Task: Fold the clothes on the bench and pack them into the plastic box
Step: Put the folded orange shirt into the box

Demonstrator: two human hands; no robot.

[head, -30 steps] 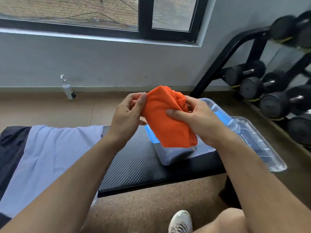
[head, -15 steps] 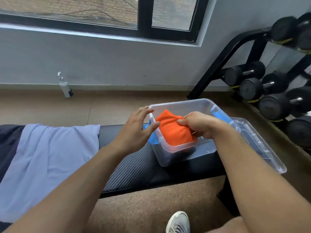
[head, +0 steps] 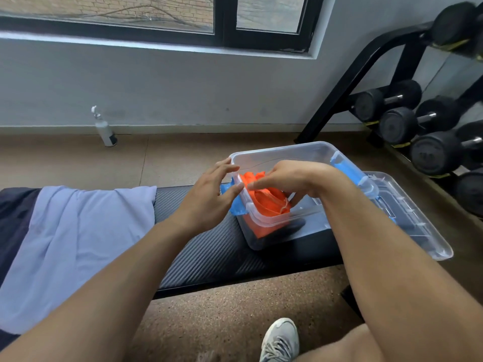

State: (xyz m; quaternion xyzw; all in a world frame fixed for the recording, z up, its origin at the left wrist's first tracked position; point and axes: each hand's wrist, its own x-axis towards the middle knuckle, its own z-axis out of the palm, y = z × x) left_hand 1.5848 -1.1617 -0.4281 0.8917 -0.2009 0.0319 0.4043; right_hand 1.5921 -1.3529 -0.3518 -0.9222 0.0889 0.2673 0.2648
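**Orange bundle could spring loose in the box**

The folded orange garment [head: 269, 205] lay inside the clear plastic box [head: 285, 152], against its near-left corner, and the box sat at the right end of the bench [head: 209, 246]. The right hand [head: 290, 176] reached down into the box over the garment, fingers loosely extended; whether they pressed the cloth or hung just above it could not be told. The left hand [head: 209, 194] was spread beside the box's left wall, fingertips at the rim by the blue latch [head: 236, 205], gripping nothing.

The top of the garment looked ruffled, so the fold might open once the hand left it. The box stood close to the bench's front edge, and a shove on the rim could tip it. The lilac garment [head: 75, 244] waited unfolded at the left end of the bench.
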